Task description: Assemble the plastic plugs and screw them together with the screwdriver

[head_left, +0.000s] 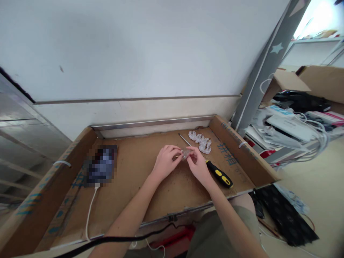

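Note:
Over the middle of a cardboard-lined tray, my left hand and my right hand meet with fingertips pinched around a small clear piece. Both hands are closed on it, and the fingers hide part of it. Several clear plastic pieces lie in a cluster just beyond my right hand. A screwdriver with a black and yellow handle lies beside and partly beneath my right hand, its metal shaft pointing away to the upper left.
A blurred-out device with a white cable lies at the tray's left. Raised cardboard walls edge the tray. A grey post stands behind right, near cluttered boxes and cables. A black cable crosses the front.

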`<control>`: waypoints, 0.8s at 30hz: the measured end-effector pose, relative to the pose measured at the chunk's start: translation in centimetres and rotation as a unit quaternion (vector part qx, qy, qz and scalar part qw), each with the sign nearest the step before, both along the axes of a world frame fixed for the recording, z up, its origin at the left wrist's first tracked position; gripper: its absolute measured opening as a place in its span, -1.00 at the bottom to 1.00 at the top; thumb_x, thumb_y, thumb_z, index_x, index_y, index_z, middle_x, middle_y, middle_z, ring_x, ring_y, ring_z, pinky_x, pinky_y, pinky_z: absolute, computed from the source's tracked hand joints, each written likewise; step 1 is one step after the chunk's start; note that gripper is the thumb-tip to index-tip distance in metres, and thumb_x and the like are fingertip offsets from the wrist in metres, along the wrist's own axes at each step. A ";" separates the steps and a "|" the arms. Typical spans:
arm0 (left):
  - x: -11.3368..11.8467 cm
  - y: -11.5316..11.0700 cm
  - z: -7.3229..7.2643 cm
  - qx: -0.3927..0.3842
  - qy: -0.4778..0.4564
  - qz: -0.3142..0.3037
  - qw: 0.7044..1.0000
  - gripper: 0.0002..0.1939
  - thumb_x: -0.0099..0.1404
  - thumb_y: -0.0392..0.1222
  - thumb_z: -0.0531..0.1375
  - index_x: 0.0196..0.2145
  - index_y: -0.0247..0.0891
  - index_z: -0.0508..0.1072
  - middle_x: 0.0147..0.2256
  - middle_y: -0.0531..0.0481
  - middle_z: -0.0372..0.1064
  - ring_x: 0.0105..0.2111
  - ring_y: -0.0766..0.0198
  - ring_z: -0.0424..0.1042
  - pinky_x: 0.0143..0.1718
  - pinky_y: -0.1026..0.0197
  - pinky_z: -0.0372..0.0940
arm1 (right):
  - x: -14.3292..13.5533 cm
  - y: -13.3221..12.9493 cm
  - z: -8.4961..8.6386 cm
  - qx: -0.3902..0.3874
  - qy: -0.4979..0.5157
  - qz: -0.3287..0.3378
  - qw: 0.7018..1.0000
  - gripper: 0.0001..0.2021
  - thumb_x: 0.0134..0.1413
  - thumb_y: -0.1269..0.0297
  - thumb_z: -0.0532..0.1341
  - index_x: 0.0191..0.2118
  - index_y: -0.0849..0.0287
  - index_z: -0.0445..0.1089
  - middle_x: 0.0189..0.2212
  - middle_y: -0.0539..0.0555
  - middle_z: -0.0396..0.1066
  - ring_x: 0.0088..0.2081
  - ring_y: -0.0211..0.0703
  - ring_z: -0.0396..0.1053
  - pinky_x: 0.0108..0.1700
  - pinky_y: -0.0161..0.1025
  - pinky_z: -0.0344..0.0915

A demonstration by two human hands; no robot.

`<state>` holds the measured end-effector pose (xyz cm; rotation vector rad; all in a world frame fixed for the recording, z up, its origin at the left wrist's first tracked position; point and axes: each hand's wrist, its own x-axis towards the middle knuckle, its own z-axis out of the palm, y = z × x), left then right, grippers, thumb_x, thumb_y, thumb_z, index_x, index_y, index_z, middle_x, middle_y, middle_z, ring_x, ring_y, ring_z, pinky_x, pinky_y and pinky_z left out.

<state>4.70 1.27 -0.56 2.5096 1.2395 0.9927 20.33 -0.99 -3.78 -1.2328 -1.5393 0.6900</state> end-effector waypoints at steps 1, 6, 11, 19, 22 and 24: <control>0.3 -0.3 -0.1 -0.007 0.013 -0.023 1.000 -0.90 0.27 -0.20 0.15 -0.29 -0.16 0.47 -0.18 -0.02 0.42 -0.12 0.18 0.33 -0.09 0.10 0.23 | 0.4 -0.8 0.1 0.003 -0.036 -0.008 0.999 -0.64 0.19 0.13 0.09 0.00 0.25 0.25 -0.19 0.10 0.33 -0.22 -0.25 0.34 -0.14 -0.15 0.35; 0.8 -1.2 -0.4 -0.046 0.065 -0.086 0.993 -0.92 0.22 -0.20 0.19 -0.29 -0.15 0.45 -0.20 0.02 0.43 -0.13 0.17 0.34 -0.09 0.11 0.22 | 2.6 -4.1 2.0 0.024 -0.205 -0.056 0.977 -0.72 0.09 0.29 0.14 -0.05 0.17 0.33 -0.05 0.14 0.28 0.02 -0.07 0.22 0.08 0.02 0.16; 1.1 -1.4 -0.1 -0.055 0.040 -0.085 0.994 -0.87 0.21 -0.14 0.20 -0.25 -0.13 0.45 -0.18 0.04 0.43 -0.10 0.17 0.34 -0.07 0.10 0.20 | 6.2 -7.7 2.5 0.029 -0.295 -0.133 0.946 -0.61 0.04 0.28 0.13 0.05 0.06 0.30 0.03 0.18 0.27 0.09 0.09 0.18 0.07 0.09 0.09; 1.4 -1.5 -0.3 -0.073 0.086 -0.074 0.991 -0.91 0.25 -0.14 0.18 -0.32 -0.14 0.46 -0.35 0.05 0.43 -0.24 0.17 0.39 -0.20 0.13 0.22 | 9.9 -10.1 4.1 0.077 -0.278 -0.173 0.942 -0.68 0.05 0.16 0.19 -0.05 0.05 0.33 -0.18 0.09 0.43 -0.16 -0.11 0.40 -0.12 -0.12 0.27; 1.0 -1.4 -0.1 -0.075 0.076 -0.069 0.992 -0.91 0.25 -0.15 0.18 -0.31 -0.16 0.45 -0.33 0.05 0.44 -0.24 0.19 0.38 -0.19 0.15 0.21 | 9.3 -9.4 9.5 0.148 -0.216 -0.224 0.939 -0.63 -0.04 0.12 0.27 -0.08 0.07 0.32 -0.15 0.10 0.40 -0.15 -0.13 0.38 -0.08 -0.13 0.30; 0.8 -1.3 0.0 -0.085 0.076 -0.072 0.991 -0.90 0.25 -0.13 0.18 -0.31 -0.17 0.45 -0.33 0.05 0.45 -0.24 0.20 0.38 -0.19 0.16 0.21 | 8.2 -8.5 13.0 0.265 -0.120 -0.252 0.923 -0.71 -0.12 0.17 0.31 -0.24 0.12 0.36 -0.29 0.08 0.39 -0.24 -0.09 0.38 -0.13 -0.07 0.31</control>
